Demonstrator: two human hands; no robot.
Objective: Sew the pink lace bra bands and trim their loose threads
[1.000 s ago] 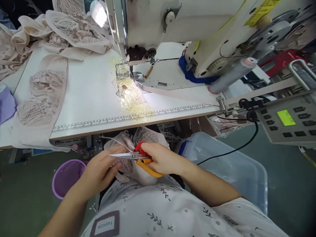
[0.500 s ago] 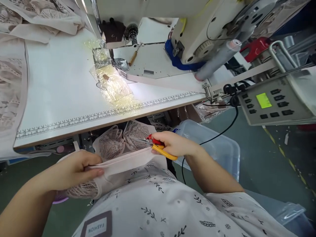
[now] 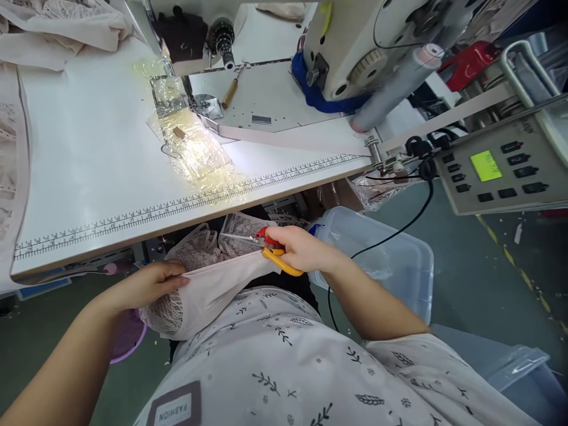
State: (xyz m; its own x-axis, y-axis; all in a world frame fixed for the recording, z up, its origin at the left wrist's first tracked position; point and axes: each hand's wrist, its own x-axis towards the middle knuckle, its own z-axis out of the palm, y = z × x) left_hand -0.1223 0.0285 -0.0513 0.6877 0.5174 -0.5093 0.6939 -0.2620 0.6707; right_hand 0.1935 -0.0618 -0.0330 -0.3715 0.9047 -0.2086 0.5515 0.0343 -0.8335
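A pale pink lace bra (image 3: 222, 278) lies across my lap below the table edge, its band stretched between my hands. My left hand (image 3: 153, 284) is closed on the band's left part, thumb on top of the fabric. My right hand (image 3: 299, 248) is closed round scissors (image 3: 284, 264) with one yellow and one red handle. Their blades point left over the lace cups, and I cannot tell whether they are apart. The right end of the band meets the right fingers beside the scissors.
A sewing machine (image 3: 332, 65) stands on the white table (image 3: 84, 148), which has a printed ruler along its front edge. More lace garments (image 3: 9, 160) lie at the left. A control box (image 3: 506, 168), a clear plastic bin (image 3: 417, 278) and a purple basket (image 3: 128, 337) are nearby.
My left hand has moved right and slightly up along with the fabric. My right hand and the scissors have shifted a little left and up. The view has tilted slightly.
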